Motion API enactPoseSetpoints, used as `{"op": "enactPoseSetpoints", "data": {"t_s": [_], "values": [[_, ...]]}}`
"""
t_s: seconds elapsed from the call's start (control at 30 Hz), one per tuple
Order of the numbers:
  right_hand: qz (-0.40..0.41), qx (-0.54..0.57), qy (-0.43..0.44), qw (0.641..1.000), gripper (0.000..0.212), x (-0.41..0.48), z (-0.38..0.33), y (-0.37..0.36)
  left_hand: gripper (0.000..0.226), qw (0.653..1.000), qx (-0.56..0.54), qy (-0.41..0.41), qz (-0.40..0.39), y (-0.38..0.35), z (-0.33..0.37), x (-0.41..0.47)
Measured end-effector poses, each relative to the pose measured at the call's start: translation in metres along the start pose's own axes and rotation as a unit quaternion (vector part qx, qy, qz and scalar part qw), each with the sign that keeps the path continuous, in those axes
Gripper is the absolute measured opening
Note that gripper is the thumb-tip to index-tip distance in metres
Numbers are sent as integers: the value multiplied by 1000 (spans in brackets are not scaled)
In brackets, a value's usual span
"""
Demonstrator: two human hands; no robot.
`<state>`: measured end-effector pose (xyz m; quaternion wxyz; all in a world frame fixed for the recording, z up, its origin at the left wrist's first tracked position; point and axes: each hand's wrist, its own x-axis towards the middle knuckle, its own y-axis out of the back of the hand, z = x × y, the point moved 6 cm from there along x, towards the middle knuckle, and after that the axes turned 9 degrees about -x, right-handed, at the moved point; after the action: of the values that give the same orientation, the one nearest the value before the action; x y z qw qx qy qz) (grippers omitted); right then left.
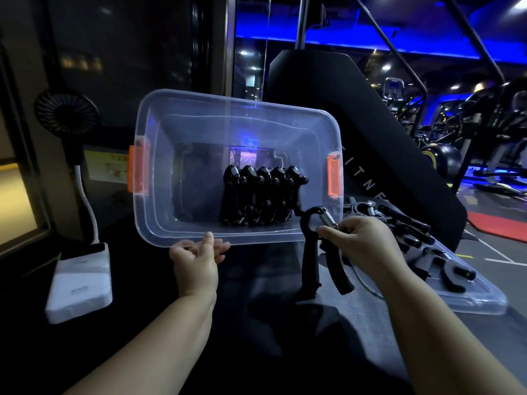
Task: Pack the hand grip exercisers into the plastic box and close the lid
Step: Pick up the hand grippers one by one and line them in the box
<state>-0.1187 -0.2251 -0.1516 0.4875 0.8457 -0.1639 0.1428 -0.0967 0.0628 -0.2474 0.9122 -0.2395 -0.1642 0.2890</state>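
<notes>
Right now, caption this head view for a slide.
Right hand holds a black hand grip exerciser by the clear plastic box.

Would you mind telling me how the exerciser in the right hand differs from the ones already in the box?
The held exerciser is outside the plastic box, pinched near its spring by the right hand, handles hanging down; the packed exercisers sit inside, untouched. The held one is single; the packed ones form a side-by-side row. All are black with metal springs.
</notes>
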Motion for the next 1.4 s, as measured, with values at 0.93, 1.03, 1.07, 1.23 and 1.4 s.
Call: {"op": "enactPoseSetpoints", "data": {"t_s": [0.93, 1.03, 1.07, 1.23, 1.4], "values": [[-65, -12, 123, 990, 58, 19, -43, -13, 19, 999, -38, 22, -12, -2, 4, -3], [-14, 58, 146, 987, 56, 24, -58, -6, 19, 999, -47, 21, -13, -2, 5, -3], [-3, 84, 153, 985, 56, 26, -64, -5, 19, 998, -52, 22, -13, -2, 5, -3], [37, 145, 174, 973, 56, 43, -98, -13, 19, 996, -83, 25, -32, -1, 5, -4], [42, 114, 169, 978, 57, 70, -129, -48, 27, 996, -85, 9, -32, -2, 0, 0]]}}
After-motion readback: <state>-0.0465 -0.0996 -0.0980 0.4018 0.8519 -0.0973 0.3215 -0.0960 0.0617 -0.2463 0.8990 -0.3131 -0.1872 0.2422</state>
